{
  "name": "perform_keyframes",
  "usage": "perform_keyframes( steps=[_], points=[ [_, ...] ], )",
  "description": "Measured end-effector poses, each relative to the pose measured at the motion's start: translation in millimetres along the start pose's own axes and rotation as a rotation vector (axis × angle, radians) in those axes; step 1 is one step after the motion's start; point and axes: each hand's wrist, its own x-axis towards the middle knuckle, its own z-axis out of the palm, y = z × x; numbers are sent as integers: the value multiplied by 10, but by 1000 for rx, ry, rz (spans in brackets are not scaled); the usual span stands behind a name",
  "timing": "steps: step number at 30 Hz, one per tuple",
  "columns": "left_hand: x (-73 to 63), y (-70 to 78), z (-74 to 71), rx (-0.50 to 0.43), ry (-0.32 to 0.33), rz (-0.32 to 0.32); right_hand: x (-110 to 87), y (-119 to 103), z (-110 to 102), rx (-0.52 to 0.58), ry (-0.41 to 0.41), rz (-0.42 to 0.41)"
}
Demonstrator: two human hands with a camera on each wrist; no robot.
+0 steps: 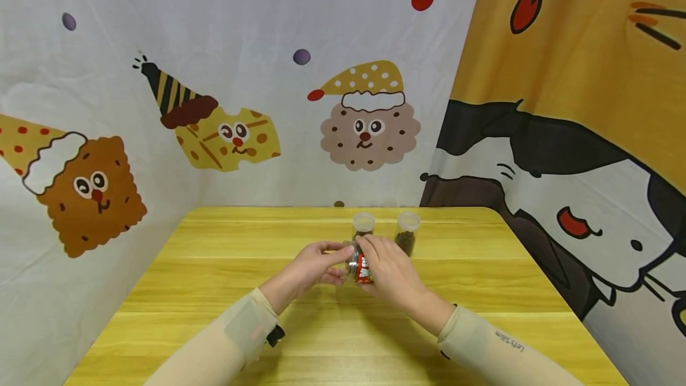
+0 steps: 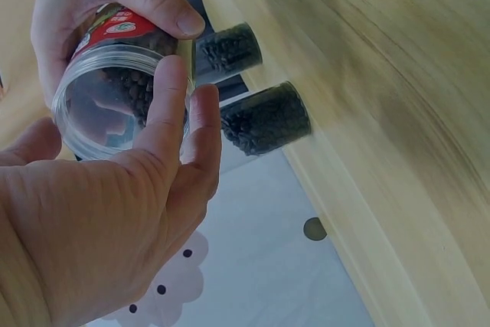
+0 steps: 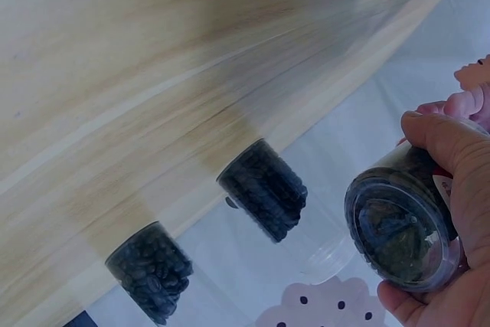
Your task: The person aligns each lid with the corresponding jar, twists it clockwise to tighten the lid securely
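Observation:
A clear plastic jar with a red label is held tipped on its side between both hands, above the table. My right hand grips the jar body from the right, with its base toward the right wrist camera. Around the threaded mouth end, my left hand has its thumb on one side and fingers on the other. Dark beans show inside the jar. Just behind the hands stand two clear containers, a nearer-left one and a right one, each partly filled with dark beans.
The wooden table extends around the hands, its far edge close behind the two containers. A white printed curtain hangs beyond it, and an orange one with a cartoon animal hangs at the right.

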Motion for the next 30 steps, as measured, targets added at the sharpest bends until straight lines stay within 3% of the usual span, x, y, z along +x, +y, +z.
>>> perform_keyframes(
  steps=[5, 12, 16, 30],
  points=[
    [14, -5, 6, 12, 8, 17, 5, 3, 1, -10, -1, -4],
    [7, -20, 21, 116, 24, 107, 4, 10, 2, -11, -9, -3],
    [-3, -33, 27, 131, 23, 134, 0, 18, -1, -1, -14, 6],
    [30, -51, 19, -27, -2, 31, 6, -2, 4, 7, 28, -21]
  ],
)
